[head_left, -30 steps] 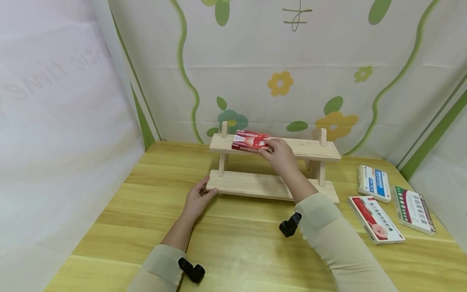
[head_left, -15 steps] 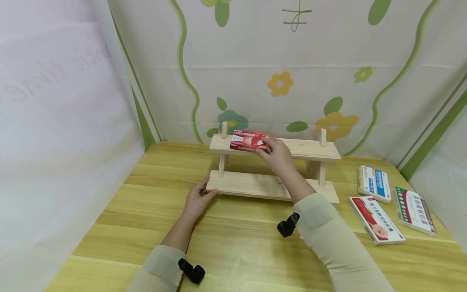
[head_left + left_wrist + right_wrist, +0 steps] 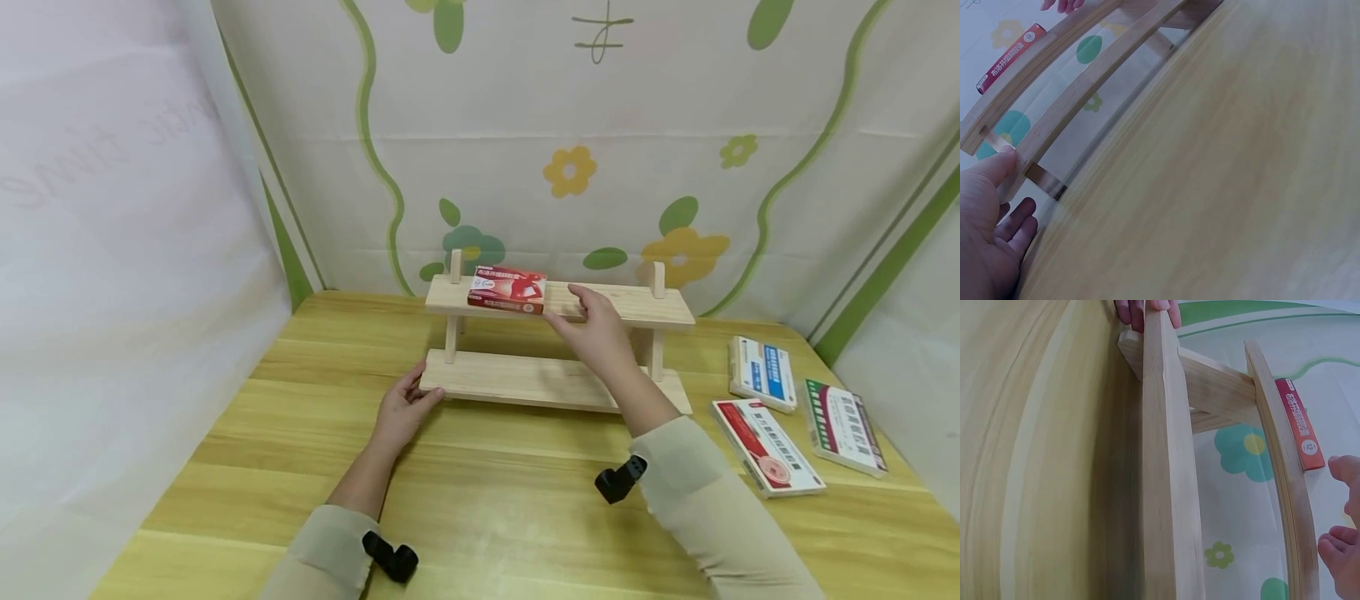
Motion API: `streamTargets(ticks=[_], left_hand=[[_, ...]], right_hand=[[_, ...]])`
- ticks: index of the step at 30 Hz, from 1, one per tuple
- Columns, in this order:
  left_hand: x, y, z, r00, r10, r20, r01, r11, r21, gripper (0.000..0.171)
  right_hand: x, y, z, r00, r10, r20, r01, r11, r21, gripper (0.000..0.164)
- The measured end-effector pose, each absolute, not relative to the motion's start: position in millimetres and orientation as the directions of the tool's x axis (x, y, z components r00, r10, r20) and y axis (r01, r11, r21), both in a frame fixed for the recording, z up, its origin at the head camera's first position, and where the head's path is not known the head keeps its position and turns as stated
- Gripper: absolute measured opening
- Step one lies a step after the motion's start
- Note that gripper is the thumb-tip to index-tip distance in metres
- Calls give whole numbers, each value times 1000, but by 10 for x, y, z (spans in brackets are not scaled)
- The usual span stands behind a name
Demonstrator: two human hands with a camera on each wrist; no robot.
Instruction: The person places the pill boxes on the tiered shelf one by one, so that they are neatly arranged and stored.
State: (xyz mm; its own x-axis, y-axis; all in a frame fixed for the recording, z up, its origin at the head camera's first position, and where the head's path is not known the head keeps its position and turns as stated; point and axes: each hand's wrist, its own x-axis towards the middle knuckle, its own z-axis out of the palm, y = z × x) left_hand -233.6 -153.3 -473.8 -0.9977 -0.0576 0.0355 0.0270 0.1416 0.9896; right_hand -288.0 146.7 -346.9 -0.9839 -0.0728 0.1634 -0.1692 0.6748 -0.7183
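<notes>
Red box (image 3: pixel 507 290) lies flat on the upper board (image 3: pixel 633 305) of a pale wood 2-tier stand (image 3: pixel 657 357), nr the board's L end, long side along its front edge, just R of the L peg (image 3: pixel 456 267). R hand (image 3: pixel 596 332) is loose, thumb & fingers parted, just off the box's R end at the board's front edge; R wrist view shows a gap btwn them. L hand (image 3: pixel 401 412) grips the lower board (image 3: pixel 517 380) at its L end, thumb by the front corner. Stand sits nr the back edge of the table (image 3: pixel 480 508), yellowish wood-grain top, streaks running side to side, a bit shiny toward the front. Nr table's R edge, 3 more boxes lie flat: blue/white box (image 3: pixel 762 372) nearest the back R corner, red/white box (image 3: pixel 768 448) fwd of it, green/purple/white box (image 3: pixel 846 427) closest to the edge. Room: white cloth walls L, R & back; back cloth (image 3: pixel 487 108) has flowers, leaves, wavy green lines; L cloth (image 3: pixel 127 250) has faint lettering, incl. "time".
</notes>
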Motion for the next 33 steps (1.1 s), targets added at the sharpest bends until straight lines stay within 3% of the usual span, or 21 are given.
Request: streamTargets(ticks=[14, 33], left_hand=[[-2328, -1546, -4731, -998, -41, 48, 41, 160, 986, 65], [-2338, -1555, -4759, -999, -28, 41, 37, 138, 990, 65]], right_hand=[[-2525, 2144, -3635, -978, -29, 205, -166, 703, -692, 81], [-2001, 3023, -3988, -977, 181, 116, 62, 754, -654, 83]])
